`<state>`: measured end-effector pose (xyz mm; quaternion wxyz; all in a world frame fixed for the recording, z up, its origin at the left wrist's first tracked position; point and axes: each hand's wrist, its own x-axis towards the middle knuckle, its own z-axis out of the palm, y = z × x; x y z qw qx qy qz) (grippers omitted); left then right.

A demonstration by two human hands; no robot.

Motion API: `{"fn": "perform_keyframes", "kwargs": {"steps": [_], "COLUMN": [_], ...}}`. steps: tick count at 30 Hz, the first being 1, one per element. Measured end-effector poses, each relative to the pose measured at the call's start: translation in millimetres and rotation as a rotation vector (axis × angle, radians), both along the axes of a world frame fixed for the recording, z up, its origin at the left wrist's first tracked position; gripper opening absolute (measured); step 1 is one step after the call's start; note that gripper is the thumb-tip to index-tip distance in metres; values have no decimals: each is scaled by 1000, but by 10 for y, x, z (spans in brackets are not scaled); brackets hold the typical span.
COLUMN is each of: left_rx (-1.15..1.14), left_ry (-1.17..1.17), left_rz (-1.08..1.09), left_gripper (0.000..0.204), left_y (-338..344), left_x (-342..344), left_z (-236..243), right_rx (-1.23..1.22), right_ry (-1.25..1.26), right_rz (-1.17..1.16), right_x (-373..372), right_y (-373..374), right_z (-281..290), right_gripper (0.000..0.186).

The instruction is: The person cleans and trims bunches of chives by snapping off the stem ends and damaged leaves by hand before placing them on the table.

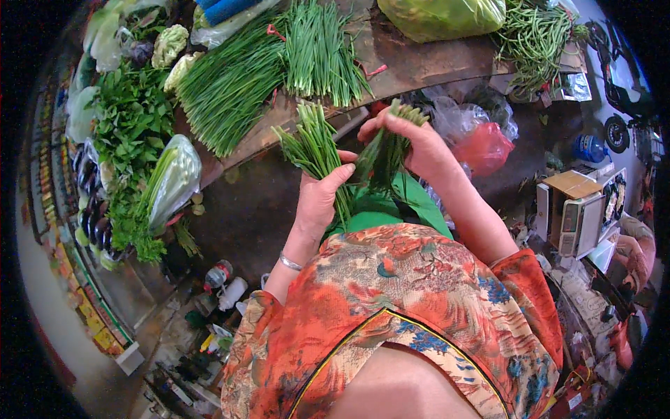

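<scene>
At the far left are several eggplants, too crowded to count, then one heap of leafy greens, two cauliflowers, and one clear bag of long green stalks. Next, two large bundles of chives lie side by side on the desk: a wider one and, to its right, a narrower one.

In front of the desk's near edge, above the green cloth on the lap, the left hand has its fingers wrapped round one bunch of chives. Just beside it, the right hand has its fingers curled round a second, slightly blurred bunch. The step in hand looks like working stems between these two bunches; the next move seems to call for firm fingers, so loose stems do not slip.

Farther right are one yellow-green bag, one red bag, one pile of long beans and one blue bottle.
</scene>
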<state>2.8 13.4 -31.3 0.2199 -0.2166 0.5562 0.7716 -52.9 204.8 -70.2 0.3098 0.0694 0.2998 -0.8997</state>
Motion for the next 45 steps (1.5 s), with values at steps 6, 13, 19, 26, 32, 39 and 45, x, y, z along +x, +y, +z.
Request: {"fn": "perform_keyframes", "kwargs": {"steps": [6,13,19,26,32,39,45], "left_rx": [-4,129,126,-16,-53,31,0], "left_ry": [166,27,23,61,111,78,47], "left_rz": [-29,-235,-222,-36,-55,-22,-20], "left_gripper": [20,27,30,24,15,18,19], "left_y": [-37,-44,1,-38,11,-66,-28], "left_x": [22,48,39,29,29,25,-2], "left_z": [-73,-6,32,47,35,-18,-20], "right_rx": [189,554,441,394,257,869,671], "right_ry": [-11,305,241,155,43,401,263], "right_rz": [-234,-9,32,-27,-221,-84,154], "right_x": [-153,-193,-93,-94,-198,-193,-39], "right_y": [274,3,-142,-15,192,483,258], "right_z": [-1,176,91,82,-37,-166,29], "right_gripper": [15,21,12,15,14,30,42]}}
